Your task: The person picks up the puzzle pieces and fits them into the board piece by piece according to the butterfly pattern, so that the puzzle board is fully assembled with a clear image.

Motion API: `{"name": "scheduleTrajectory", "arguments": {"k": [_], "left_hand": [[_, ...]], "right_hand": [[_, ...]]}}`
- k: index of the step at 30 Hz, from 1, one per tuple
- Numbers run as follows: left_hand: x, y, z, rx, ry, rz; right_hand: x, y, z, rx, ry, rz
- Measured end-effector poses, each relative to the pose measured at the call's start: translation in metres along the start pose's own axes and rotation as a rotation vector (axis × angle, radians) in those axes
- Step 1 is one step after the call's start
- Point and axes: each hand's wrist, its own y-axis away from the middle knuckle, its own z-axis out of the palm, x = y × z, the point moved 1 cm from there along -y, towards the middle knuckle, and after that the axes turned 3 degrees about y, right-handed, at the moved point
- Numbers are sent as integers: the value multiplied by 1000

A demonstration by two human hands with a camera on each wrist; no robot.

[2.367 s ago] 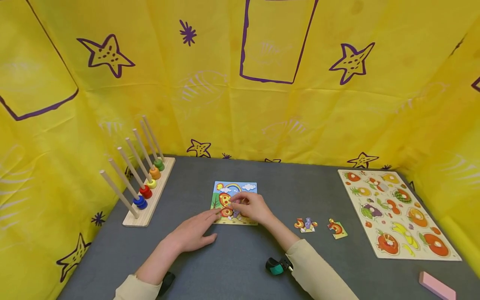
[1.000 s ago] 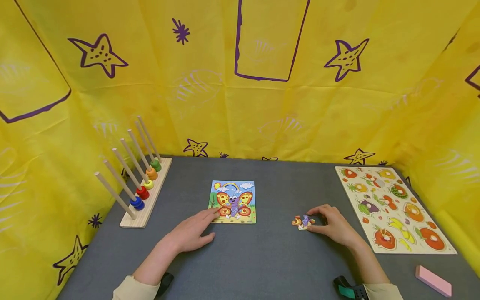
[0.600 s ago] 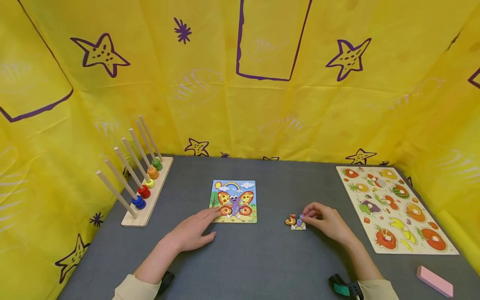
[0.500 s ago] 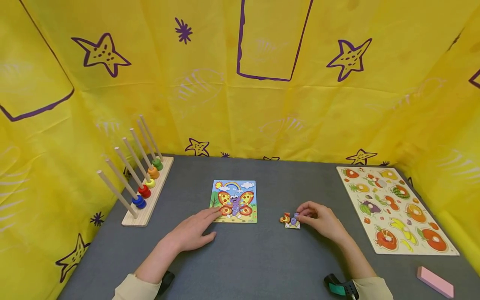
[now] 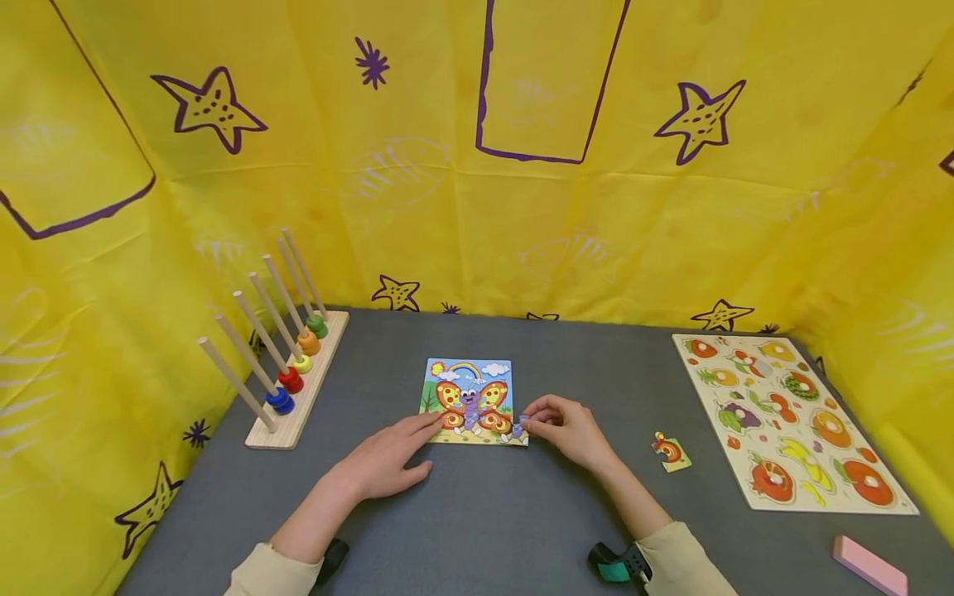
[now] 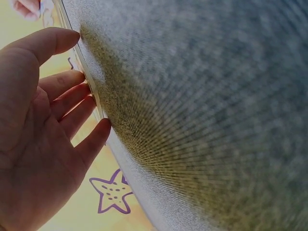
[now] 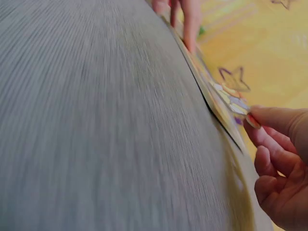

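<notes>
In the head view a square butterfly picture board (image 5: 477, 370) lies mid-table. My left hand (image 5: 383, 457) lies with extended fingers at its lower left edge, fingertips touching the board. With thumb and fingers my right hand (image 5: 570, 432) pinches a jigsaw piece (image 5: 514, 434) at the piece's right side, over the board's lower right corner. That piece, printed with a purple body and an orange swirl, looks slightly raised in the right wrist view, above the board's edge. A second jigsaw piece (image 5: 674, 453), with an orange wing, lies on the table to the right.
A wooden peg stand (image 5: 298, 414) with coloured rings stands at the left. At the right lies a fruit picture board (image 5: 756, 463), with a pink block (image 5: 870, 565) in front of it. Yellow patterned cloth (image 5: 477, 240) surrounds the grey table (image 5: 462, 530).
My right hand left the board, gripped the purple-bodied jigsaw piece on the right, and carried it left to the board's lower right corner. My left hand stayed at the board's edge.
</notes>
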Motion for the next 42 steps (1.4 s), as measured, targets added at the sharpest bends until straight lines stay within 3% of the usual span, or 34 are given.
{"name": "scheduleTrajectory", "arguments": {"k": [16,31,42], "left_hand": [[3,-1,-1,-5,11,-11],[1,-1,0,-21,-7,14],[1,-2,1,-31,1,2]], "right_hand": [[-32,-36,50,24,51,-82],[-35,-39,59,99,197,-143],[-34,-39,60,118,229,-101]]}}
